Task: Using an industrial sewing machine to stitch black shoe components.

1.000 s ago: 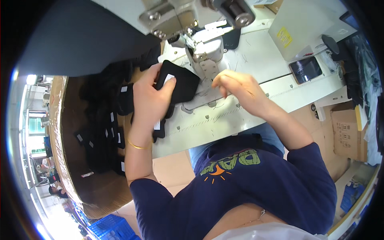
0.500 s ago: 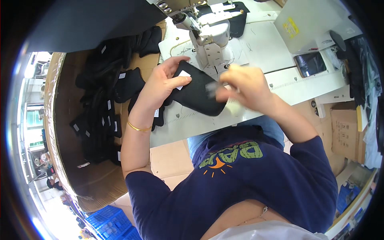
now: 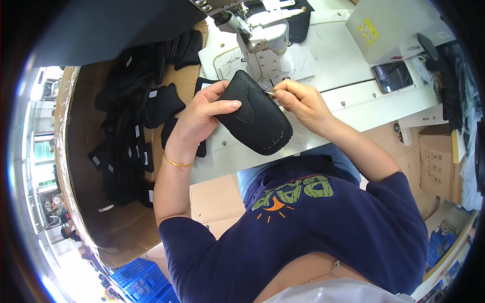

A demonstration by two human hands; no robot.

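Note:
My left hand (image 3: 211, 111) is closed around a black fabric piece (image 3: 257, 118), rounded and elongated, gripped at its upper left with the thumb on top. A curved seam and several pale stitches near its lower end show on the side facing up. At the piece's right edge, my right hand (image 3: 299, 103) pinches a small thin metal tool (image 3: 271, 94). Only the tip sticks out and meets the edge; the rest is hidden in the fingers, so its kind cannot be made out. Just beyond stands the sewing machine (image 3: 268, 63).
A large carton (image 3: 121, 237) at the left holds a pile of black fabric pieces (image 3: 164, 106) with white labels. On the white machine table (image 3: 328, 83) lie loose threads and, at the right, a phone (image 3: 393, 78). Blue crates (image 3: 139, 280) stand low at the left.
The black fabric piece has been turned over: its white label no longer shows, and the curved seam faces up. My right hand has moved up a little and slowed, the tool now at the edge.

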